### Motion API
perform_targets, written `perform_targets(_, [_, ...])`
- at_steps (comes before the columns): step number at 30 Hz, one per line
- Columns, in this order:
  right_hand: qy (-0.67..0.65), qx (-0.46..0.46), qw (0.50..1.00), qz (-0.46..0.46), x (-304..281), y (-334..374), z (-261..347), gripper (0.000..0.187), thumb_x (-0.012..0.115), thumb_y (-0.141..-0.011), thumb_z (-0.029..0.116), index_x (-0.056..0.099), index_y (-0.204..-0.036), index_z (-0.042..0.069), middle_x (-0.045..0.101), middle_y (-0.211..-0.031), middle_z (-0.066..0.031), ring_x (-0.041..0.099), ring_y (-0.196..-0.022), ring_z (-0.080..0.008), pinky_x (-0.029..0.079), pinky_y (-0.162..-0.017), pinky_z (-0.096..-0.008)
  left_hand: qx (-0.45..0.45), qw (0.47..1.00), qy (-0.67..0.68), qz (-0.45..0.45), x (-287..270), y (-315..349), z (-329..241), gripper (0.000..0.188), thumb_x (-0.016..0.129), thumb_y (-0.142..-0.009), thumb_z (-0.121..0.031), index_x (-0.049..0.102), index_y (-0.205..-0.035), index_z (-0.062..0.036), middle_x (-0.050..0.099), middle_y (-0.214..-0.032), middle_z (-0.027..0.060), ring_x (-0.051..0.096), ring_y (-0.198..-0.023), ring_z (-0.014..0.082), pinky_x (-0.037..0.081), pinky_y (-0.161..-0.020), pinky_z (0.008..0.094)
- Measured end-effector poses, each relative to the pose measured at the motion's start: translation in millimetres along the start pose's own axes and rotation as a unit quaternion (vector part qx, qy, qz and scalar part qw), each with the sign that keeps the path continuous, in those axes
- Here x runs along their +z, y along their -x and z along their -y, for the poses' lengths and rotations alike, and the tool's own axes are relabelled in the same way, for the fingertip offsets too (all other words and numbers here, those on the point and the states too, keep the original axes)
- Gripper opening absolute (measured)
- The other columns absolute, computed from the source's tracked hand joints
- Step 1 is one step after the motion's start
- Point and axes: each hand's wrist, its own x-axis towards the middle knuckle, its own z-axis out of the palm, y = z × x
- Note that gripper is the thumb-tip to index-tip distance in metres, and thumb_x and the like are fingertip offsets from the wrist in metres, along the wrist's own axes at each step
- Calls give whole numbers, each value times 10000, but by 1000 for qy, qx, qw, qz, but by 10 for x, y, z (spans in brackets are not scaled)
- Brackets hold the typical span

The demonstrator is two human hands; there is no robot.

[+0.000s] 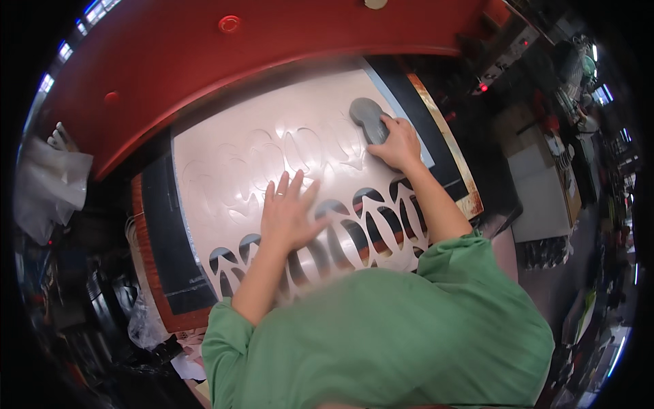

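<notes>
A pale pinkish sheet (238,146) lies before me, with sole-shaped outlines in its far half. Along its near part, several sole-shaped openings (371,235) show dark, shiny surface beneath. My right hand (400,144) grips a grey sole-shaped piece (368,117), thumb on one side and fingers on the other, over the sheet's far right part. Whether it is one layer or a stack, I cannot tell. Over the middle of the sheet my left hand (289,213) is spread, holding nothing, with a ring on one finger. Contact between that palm and the sheet is unclear.
A large red machine body (272,31) spans the far side, above a dark bed (167,225) that carries the sheet. Translucent plastic bags (54,180) hang at the left. A control panel (507,58) with red lights stands at the far right.
</notes>
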Motion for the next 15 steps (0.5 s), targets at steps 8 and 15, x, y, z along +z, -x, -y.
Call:
perform_targets(8, [-210,29,968,135,-283,-406,-327,753,763,-791,426,543,-1399,39,630,-1255,-217,626,-1116,-265,482,-947,-329,-5,1000,-13,13,18,-7,-12,773,655,-806,-584,486,-1475,-235,362,-1569,143,285,-1463,372,175,-1200,524])
perform_targets(15, [-19,-18,997,78,-222,-86,-36,899,770,-704,538,511,-1434,81,569,-1368,-198,568,-1236,-338,459,-1018,-392,-5,1000,-4,2,4,-29,-1,763,664,-801,-565,505,-1464,-223,364,-1569,142,289,-1461,365,164,-1207,512])
